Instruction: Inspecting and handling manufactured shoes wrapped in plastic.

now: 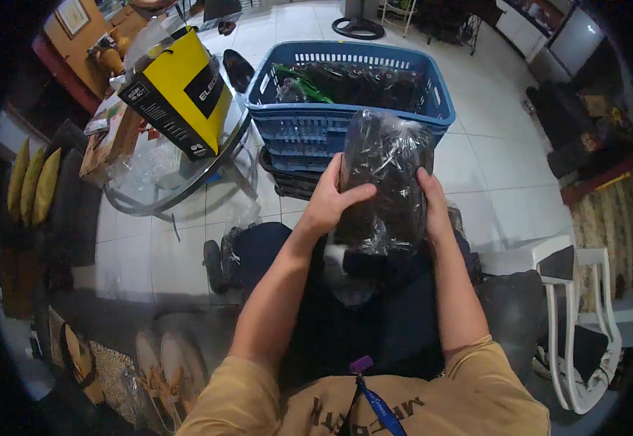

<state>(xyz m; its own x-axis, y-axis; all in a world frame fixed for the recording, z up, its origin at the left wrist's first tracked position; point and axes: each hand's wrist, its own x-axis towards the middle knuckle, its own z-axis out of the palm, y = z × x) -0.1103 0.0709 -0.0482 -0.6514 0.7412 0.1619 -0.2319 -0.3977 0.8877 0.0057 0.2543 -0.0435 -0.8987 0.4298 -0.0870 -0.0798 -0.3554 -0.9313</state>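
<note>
Between my two hands, above my lap, is a dark bundle wrapped in clear plastic (385, 174); what is inside cannot be made out. My left hand (334, 192) grips its left side, thumb laid across the front. On the opposite side, my right hand (433, 200) clasps the edge with its thumb up. The bundle's lower end shows a white patch and loose film. Just beyond it stands a blue plastic crate (276, 120), which holds more dark plastic-wrapped bundles (360, 80) and a bright green piece (305, 87).
Left of the crate, a round glass table (163, 200) carries a yellow and black bag (193, 91), a cardboard box (109, 145) and clear plastic wrap (145, 167). A white chair (560, 312) is at my right. Shoes (174, 363) lie at lower left.
</note>
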